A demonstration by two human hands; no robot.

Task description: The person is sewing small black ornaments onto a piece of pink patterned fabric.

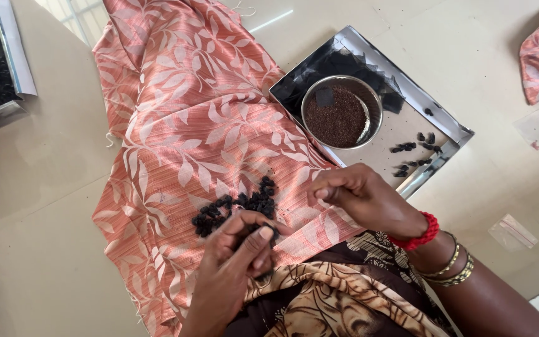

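My left hand (pixel 235 253) pinches a dark pod (pixel 268 236) from the pile (pixel 238 206) on the leafy cloth (pixel 182 118) — my right hand (pixel 360 196) has its grip curled narrow, apparently empty.

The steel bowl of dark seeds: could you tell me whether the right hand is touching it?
Apart. The head view shows the right hand over the peach cloth, with bare tray between it and the steel bowl.
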